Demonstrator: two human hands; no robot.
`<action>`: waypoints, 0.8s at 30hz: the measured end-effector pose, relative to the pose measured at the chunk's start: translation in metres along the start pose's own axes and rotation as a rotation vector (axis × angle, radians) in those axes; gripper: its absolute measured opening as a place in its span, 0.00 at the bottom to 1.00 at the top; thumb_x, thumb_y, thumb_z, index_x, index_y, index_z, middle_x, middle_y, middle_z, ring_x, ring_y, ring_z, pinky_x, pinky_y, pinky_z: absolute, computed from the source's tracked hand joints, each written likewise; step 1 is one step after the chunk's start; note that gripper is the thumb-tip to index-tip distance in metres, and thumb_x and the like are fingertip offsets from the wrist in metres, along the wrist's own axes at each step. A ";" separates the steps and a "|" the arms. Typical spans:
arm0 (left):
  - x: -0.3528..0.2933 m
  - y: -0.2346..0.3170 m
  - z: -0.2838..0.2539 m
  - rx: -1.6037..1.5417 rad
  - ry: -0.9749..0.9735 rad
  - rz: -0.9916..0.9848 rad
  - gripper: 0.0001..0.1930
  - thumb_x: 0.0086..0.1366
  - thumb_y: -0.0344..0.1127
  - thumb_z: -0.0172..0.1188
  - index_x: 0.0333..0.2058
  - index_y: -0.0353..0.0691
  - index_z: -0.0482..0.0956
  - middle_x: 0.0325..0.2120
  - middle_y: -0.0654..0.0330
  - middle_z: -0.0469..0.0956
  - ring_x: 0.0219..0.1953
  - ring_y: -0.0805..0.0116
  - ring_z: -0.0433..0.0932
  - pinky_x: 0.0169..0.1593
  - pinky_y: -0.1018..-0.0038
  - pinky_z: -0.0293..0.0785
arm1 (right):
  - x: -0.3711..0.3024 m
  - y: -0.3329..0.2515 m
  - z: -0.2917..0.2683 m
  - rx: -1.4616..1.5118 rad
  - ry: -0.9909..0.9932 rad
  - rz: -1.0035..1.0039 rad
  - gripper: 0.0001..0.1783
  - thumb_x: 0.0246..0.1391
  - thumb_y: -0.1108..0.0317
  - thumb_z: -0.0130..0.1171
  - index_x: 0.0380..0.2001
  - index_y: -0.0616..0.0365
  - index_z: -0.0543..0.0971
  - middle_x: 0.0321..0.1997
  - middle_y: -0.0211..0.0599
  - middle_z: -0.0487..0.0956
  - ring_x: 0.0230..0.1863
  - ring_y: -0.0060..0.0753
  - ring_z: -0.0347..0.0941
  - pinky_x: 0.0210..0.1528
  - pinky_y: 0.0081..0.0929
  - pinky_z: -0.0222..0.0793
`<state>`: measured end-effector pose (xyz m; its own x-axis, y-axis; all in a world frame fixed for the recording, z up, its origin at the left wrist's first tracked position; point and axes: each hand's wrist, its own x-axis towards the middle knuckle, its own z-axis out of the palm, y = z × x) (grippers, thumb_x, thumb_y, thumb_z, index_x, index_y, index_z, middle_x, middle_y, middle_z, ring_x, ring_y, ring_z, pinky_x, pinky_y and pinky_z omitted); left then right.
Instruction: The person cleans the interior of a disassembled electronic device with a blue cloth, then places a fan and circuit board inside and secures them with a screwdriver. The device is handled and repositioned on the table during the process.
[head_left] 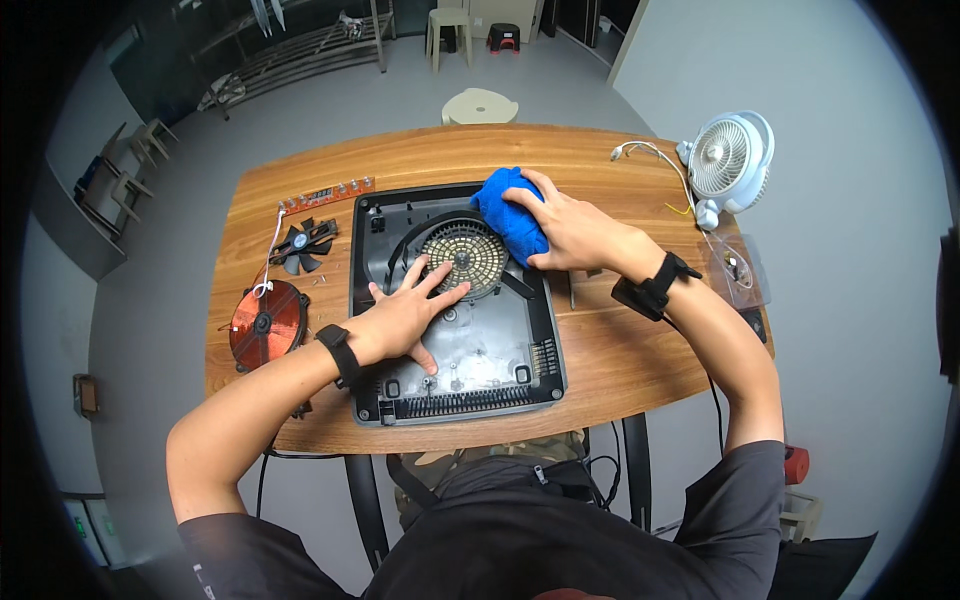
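Observation:
A black plastic housing [480,350], like the bottom shell of an induction cooker, lies open side up on the table before me. Near its far half is a round vent grille [463,252] with a raised ring wall. My left hand [408,312] rests on the shell with its fingers spread, the tips reaching the grille's near left edge. At the shell's far right corner my right hand [565,228] grips a bunched blue cloth [510,215], pressed against the rim there. The cloth hides that corner.
Left of the shell lie a copper coil disc [268,325], a black fan [303,245] and an orange circuit board strip [327,195]. A white desk fan [725,160] stands at the table's far right, near a clear plastic box [738,270]. A stool [480,106] is beyond the wooden table [640,365].

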<state>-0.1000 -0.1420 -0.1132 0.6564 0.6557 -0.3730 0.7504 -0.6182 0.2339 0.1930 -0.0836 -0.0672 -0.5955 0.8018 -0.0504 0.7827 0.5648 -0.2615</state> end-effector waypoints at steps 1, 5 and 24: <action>0.000 0.000 0.000 -0.003 0.002 0.000 0.69 0.30 0.48 0.85 0.73 0.62 0.53 0.76 0.56 0.43 0.76 0.38 0.38 0.54 0.16 0.63 | -0.003 -0.001 0.003 -0.059 0.084 -0.080 0.44 0.46 0.61 0.72 0.65 0.39 0.62 0.72 0.59 0.57 0.58 0.69 0.72 0.56 0.52 0.77; -0.001 -0.001 0.002 -0.023 0.016 0.004 0.69 0.30 0.48 0.85 0.73 0.62 0.53 0.76 0.56 0.43 0.76 0.39 0.37 0.55 0.15 0.62 | -0.014 -0.005 0.011 -0.084 0.005 -0.180 0.39 0.44 0.61 0.73 0.62 0.39 0.69 0.60 0.51 0.67 0.49 0.60 0.78 0.51 0.50 0.79; 0.000 0.002 -0.002 -0.053 -0.005 -0.011 0.67 0.30 0.47 0.85 0.72 0.62 0.56 0.76 0.57 0.43 0.76 0.39 0.38 0.56 0.17 0.62 | 0.007 -0.022 0.046 -0.196 0.200 -0.002 0.38 0.45 0.76 0.67 0.61 0.45 0.69 0.50 0.57 0.69 0.37 0.59 0.79 0.40 0.49 0.77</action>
<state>-0.0989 -0.1424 -0.1110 0.6476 0.6601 -0.3806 0.7609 -0.5870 0.2766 0.1637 -0.0997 -0.1062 -0.5643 0.8125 0.1462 0.8135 0.5775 -0.0693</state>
